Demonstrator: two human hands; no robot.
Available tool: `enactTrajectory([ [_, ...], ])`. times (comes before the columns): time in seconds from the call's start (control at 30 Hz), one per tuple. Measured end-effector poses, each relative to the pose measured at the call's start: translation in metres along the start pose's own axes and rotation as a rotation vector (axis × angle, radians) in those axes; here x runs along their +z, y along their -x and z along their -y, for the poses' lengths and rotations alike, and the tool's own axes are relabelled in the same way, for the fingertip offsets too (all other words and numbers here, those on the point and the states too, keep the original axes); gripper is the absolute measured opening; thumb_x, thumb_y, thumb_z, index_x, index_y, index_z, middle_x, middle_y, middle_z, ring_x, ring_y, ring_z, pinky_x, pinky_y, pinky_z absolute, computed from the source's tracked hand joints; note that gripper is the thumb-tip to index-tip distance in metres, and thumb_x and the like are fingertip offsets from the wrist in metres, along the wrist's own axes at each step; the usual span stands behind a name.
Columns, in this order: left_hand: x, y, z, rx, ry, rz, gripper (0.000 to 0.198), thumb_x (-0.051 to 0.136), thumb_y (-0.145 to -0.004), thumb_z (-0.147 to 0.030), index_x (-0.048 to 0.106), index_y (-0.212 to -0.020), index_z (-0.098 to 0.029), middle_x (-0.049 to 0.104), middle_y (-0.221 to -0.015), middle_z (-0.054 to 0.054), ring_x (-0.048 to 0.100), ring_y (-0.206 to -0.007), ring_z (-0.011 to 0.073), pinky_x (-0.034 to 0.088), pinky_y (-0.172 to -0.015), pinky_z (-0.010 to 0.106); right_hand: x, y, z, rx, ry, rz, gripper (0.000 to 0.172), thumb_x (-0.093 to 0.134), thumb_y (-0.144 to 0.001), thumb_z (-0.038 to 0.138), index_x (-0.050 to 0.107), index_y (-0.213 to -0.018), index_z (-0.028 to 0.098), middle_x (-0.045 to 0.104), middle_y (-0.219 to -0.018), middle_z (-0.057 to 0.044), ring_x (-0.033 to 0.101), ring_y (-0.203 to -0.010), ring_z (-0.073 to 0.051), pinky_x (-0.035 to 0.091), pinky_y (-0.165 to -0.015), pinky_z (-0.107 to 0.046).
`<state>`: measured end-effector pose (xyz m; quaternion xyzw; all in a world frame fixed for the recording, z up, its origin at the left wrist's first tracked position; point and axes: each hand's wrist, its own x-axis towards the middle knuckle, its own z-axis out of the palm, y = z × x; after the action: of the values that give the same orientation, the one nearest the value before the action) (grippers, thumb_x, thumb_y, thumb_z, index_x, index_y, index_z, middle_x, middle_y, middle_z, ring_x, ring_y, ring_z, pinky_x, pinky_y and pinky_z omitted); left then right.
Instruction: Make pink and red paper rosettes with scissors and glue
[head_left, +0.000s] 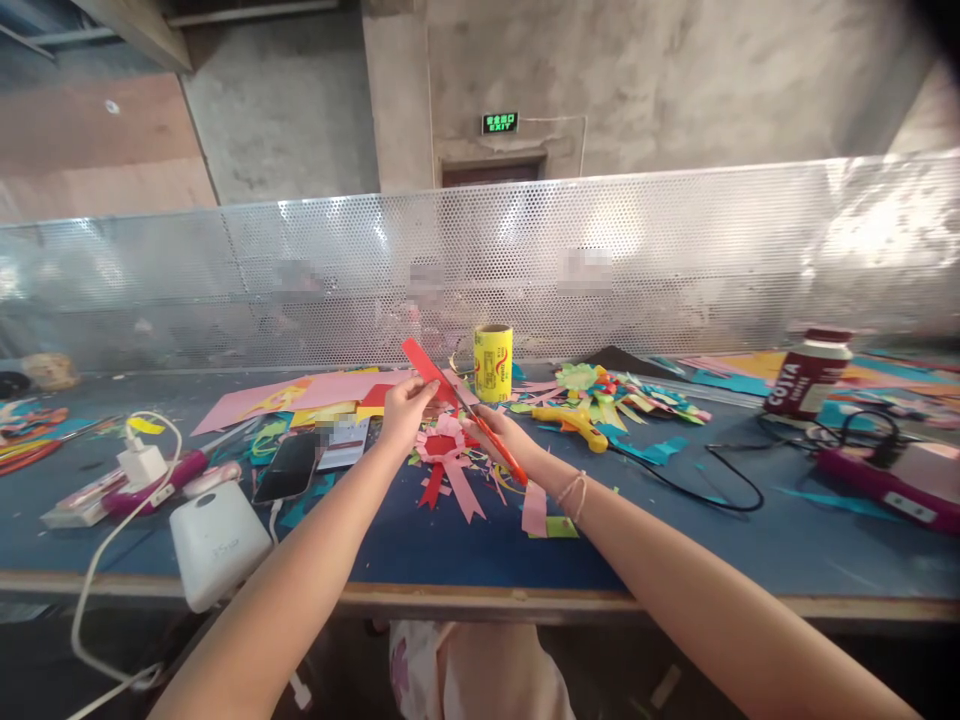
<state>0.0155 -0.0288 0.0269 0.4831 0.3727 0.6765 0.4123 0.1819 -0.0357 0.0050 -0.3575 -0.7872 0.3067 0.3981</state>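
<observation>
A translucent perforated panel (645, 270) stood along the far edge of the dark blue worktable (495, 555). A rounded white plastic device (217, 540) was positioned at the near left edge, beside a black rectangular smartphone (289, 465). A dark red bottle with white lettering (814, 375) stood at the right. A yellow pistol-shaped glue gun (577, 425) with a black cable lay right of centre. A pink and red paper rosette with forked tails (459, 485) lay on the table below the hands, near the front edge. An upright yellow cylindrical roll (493, 365) stood just beyond them.

The left hand (406, 408) was closed on a flat red paper strip (420, 360), gripped between thumb and fingers and raised above the table, with one end slanting up and to the left. The right hand (504, 432) was closed around the orange handles of a pair of metal-bladed scissors (513, 463). The blades pointed up and left, along the strip's right side; whether they had entered the paper could not be determined.
</observation>
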Motion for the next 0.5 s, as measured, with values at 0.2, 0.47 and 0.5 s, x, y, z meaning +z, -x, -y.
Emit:
enactTrajectory([
  [0.2, -0.001, -0.001, 0.001, 0.005, 0.031, 0.01, 0.03, 0.075, -0.056, -0.037, 0.062, -0.07, -0.015, 0.062, -0.058, 0.001, 0.062, -0.051, 0.0149, 0.05, -0.052, 0.025, -0.002, 0.003, 0.011, -0.023, 0.117, -0.057, 0.035, 0.048, -0.078, 0.052, 0.042, -0.064, 0.021, 0.045, -0.055, 0.002, 0.041, -0.052, -0.012, 0.031, -0.053, -0.027],
  [0.47, -0.001, 0.001, -0.002, -0.068, 0.02, 0.012, 0.03, 0.077, -0.053, -0.034, 0.06, -0.065, -0.013, 0.06, -0.052, 0.001, 0.06, -0.048, 0.0134, 0.048, -0.049, 0.023, -0.001, 0.009, 0.017, 0.038, 0.039, -0.013, 0.039, 0.046, -0.078, 0.057, 0.04, -0.065, 0.021, 0.042, -0.053, 0.003, 0.039, -0.05, -0.011, 0.03, -0.048, -0.024],
  [0.5, 0.0, 0.002, -0.002, -0.083, 0.018, 0.033, 0.029, 0.077, -0.053, -0.033, 0.06, -0.065, -0.013, 0.06, -0.052, 0.001, 0.06, -0.047, 0.013, 0.048, -0.048, 0.022, -0.001, 0.01, 0.018, 0.05, 0.005, -0.003, 0.039, 0.046, -0.078, 0.057, 0.04, -0.065, 0.021, 0.043, -0.053, 0.004, 0.038, -0.049, -0.01, 0.03, -0.047, -0.023],
])
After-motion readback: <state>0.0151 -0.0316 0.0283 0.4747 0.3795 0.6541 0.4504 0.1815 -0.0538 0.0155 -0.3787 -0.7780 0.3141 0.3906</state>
